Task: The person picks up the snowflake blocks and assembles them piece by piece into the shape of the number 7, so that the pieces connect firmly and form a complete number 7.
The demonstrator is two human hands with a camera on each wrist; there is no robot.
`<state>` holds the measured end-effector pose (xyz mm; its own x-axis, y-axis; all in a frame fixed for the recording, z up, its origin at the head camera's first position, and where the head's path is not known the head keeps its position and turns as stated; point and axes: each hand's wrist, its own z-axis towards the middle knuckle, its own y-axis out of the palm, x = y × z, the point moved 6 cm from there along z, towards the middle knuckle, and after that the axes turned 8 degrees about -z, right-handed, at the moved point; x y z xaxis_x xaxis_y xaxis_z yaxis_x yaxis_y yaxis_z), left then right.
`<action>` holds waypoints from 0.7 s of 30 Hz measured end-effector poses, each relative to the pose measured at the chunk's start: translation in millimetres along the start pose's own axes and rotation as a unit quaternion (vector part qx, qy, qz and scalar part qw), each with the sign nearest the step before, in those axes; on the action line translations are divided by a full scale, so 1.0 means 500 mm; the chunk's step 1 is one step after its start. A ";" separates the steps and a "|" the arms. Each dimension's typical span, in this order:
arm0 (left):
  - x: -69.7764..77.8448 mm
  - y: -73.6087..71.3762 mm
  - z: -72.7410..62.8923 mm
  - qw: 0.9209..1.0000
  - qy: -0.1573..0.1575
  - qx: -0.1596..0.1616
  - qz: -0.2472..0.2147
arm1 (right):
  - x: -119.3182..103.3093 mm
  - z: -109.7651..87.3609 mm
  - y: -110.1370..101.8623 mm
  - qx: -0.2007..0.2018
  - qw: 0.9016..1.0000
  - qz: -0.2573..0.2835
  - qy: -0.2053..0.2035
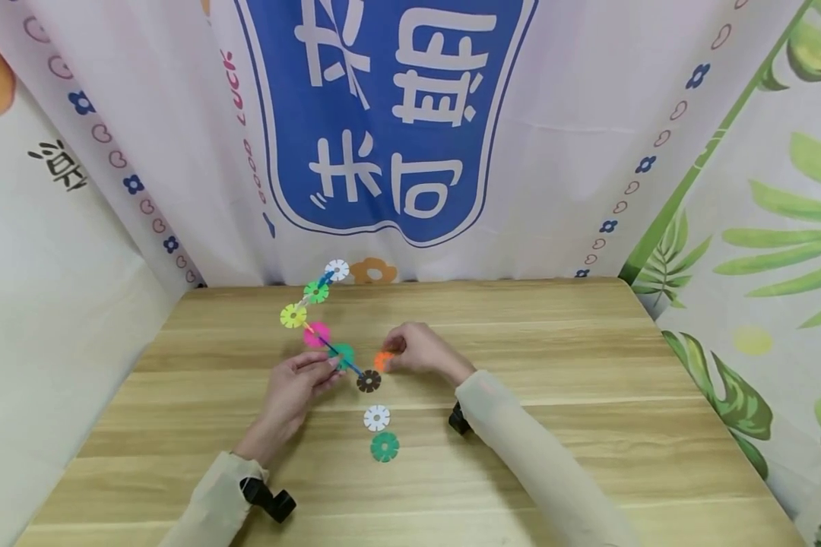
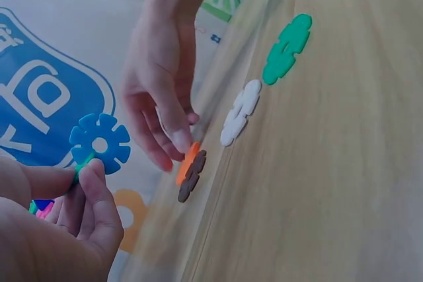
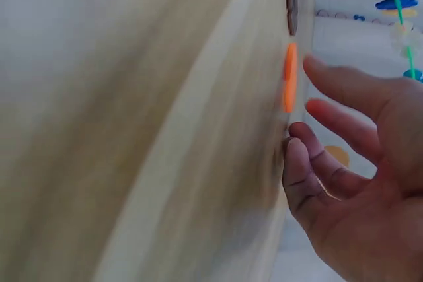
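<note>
My left hand point(image 1: 296, 389) pinches the near end of a chain of slotted plastic snowflake discs, held up off the table. In the left wrist view its thumb and fingers grip a green disc seen edge-on, joined to a blue disc point(image 2: 100, 143). Farther along the chain are pink point(image 1: 317, 334), yellow point(image 1: 288, 320), green and white discs. My right hand point(image 1: 420, 349) reaches to a loose orange disc point(image 3: 289, 78) on the table; its thumb and fingers stand apart just beside it. A brown disc point(image 1: 369, 381) lies next to the orange one.
A loose white disc point(image 1: 377, 408) and a green disc point(image 1: 385, 457) lie in a row toward the near side of the wooden table point(image 1: 554, 334). A printed cloth point(image 1: 561, 152) hangs behind the table's far edge.
</note>
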<state>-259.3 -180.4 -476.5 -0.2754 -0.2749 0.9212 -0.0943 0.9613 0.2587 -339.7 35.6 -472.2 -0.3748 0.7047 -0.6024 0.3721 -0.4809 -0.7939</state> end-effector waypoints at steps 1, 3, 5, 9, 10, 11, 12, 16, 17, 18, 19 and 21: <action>0.000 0.000 0.001 1.000 -0.002 0.002 -0.002 | 0.002 0.005 0.003 -0.009 1.000 -0.001 0.001; 0.000 0.001 0.002 1.000 -0.005 0.005 -0.006 | 0.003 0.013 0.007 -0.023 1.000 0.002 0.004; 0.000 0.002 0.003 1.000 -0.006 0.006 -0.011 | 0.003 0.019 0.008 -0.029 1.000 0.005 0.005; 0.006 0.006 0.004 1.000 -0.003 0.003 -0.017 | 0.000 0.026 0.006 -0.028 1.000 -0.002 0.004; 0.007 0.008 0.005 1.000 -0.003 0.002 -0.018 | 0.000 0.026 0.005 -0.026 1.000 -0.004 0.004; 0.007 0.010 0.005 1.000 -0.004 0.000 -0.019 | 0.001 0.027 0.004 -0.024 1.000 -0.008 0.004; 0.007 0.011 0.006 1.000 -0.006 -0.001 -0.021 | 0.003 0.026 0.003 -0.023 1.000 -0.011 0.006; 0.004 0.018 0.008 0.999 -0.014 -0.002 -0.032 | 0.011 0.023 -0.002 -0.017 1.000 -0.012 0.011; 0.003 0.019 0.008 0.999 -0.016 -0.003 -0.032 | 0.012 0.022 -0.004 -0.013 1.000 -0.008 0.013; 0.003 0.020 0.008 0.999 -0.018 -0.003 -0.031 | 0.013 0.020 -0.006 -0.008 1.000 -0.003 0.014; 0.002 0.021 0.009 0.999 -0.019 -0.003 -0.030 | 0.013 0.017 -0.009 -0.001 1.000 0.005 0.016; 0.001 0.022 0.010 0.999 -0.019 -0.004 -0.026 | 0.015 0.011 -0.013 0.016 0.999 0.026 0.021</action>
<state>-265.1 -169.8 -474.5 -0.3068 -0.3257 0.8943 -0.1015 0.9455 0.3095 -349.6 41.1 -472.1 -0.3200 0.6996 -0.6389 0.3629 -0.5324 -0.7648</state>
